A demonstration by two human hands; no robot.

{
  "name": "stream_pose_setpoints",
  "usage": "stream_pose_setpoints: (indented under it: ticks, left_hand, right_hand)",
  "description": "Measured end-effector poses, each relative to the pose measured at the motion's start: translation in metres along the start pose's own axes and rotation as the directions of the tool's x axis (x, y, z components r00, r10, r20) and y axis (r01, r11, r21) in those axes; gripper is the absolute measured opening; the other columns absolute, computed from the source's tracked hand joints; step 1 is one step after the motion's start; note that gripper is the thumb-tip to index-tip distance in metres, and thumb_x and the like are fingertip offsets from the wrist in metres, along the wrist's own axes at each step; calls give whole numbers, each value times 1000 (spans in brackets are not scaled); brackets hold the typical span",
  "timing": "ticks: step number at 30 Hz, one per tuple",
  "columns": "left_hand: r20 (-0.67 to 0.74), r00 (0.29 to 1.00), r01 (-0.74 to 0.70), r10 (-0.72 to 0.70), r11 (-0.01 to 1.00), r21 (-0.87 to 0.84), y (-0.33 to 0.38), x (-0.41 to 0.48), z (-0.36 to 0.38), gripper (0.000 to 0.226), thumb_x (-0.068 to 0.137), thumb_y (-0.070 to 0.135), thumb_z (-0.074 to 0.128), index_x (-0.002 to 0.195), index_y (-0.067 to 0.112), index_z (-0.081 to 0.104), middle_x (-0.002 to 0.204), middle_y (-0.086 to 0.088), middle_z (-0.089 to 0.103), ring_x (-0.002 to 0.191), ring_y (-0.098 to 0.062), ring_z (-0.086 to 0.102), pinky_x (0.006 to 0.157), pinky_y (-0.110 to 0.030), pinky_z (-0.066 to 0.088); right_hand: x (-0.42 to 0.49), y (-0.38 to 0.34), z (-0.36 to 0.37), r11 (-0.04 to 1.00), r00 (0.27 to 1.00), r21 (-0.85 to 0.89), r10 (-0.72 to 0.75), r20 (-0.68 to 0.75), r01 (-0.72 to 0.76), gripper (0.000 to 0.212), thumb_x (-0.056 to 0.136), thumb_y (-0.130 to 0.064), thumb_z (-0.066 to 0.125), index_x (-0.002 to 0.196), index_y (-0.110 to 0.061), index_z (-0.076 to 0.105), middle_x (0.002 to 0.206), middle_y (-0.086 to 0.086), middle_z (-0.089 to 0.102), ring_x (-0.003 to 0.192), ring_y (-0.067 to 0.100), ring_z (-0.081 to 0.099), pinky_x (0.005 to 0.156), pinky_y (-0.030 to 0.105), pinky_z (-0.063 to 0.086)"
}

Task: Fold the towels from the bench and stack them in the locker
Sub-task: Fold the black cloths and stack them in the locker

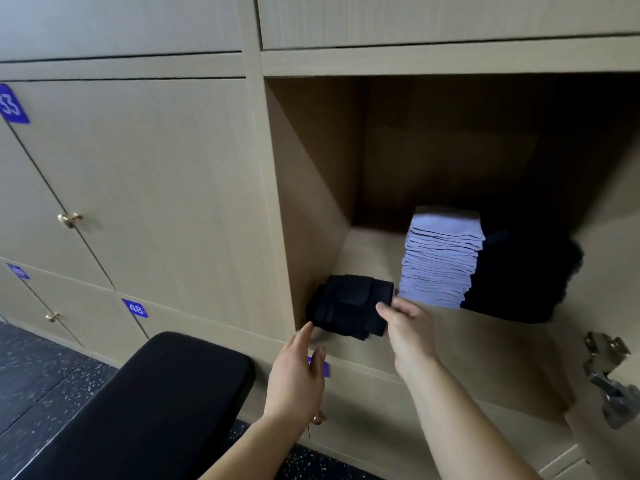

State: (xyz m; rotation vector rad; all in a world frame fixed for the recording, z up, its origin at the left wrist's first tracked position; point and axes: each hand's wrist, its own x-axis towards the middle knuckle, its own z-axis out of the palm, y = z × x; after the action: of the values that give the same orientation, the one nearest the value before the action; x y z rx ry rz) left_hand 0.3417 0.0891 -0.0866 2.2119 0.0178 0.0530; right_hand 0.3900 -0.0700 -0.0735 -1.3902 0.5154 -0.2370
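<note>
A small stack of folded black towels point(348, 304) lies at the front left corner of the open locker point(450, 344). My right hand point(407, 327) holds its right edge, thumb on top. My left hand point(299, 372) is just below and in front of the stack, fingers straight, fingertips near its lower left corner, holding nothing. A tall stack of folded lavender towels point(441, 259) stands in the middle of the locker floor. Beside it on the right sits a dark pile of black towels point(519, 282), partly in shadow.
The black padded bench point(156, 403) reaches toward the lockers at lower left. Shut locker doors with brass knobs point(69, 220) and blue number tags point(135, 308) fill the left. A metal door hinge point(611, 375) juts out at the locker's right edge.
</note>
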Motion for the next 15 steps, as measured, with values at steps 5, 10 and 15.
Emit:
stream_pose_setpoints:
  ticks: [5,10,15]
  left_hand:
    - [33,999,-13,10,995,95,-21,19,13,51,103,28,44,152,26,30,152,13,38,117,3,46,89,-7,27]
    - [60,998,-21,15,994,106,-34,28,25,52,103,30,44,153,27,29,154,12,35,130,-1,42,91,-5,23]
    - [75,997,-44,35,992,122,-37,31,32,52,103,30,43,153,25,28,157,10,31,143,-7,31,105,-12,24]
  right_hand:
    - [34,4,22,992,993,44,117,-15,-116,8,87,3,63,93,-2,62,77,13,62,76,21,57,65,28,48]
    - [49,20,32,988,997,-136,72,20,-69,10,89,-1,60,88,-9,67,78,5,68,72,24,64,64,31,53]
    - [47,31,25,775,986,-612,-154,57,157,7,85,-24,65,83,-17,64,87,3,69,81,26,65,71,35,52]
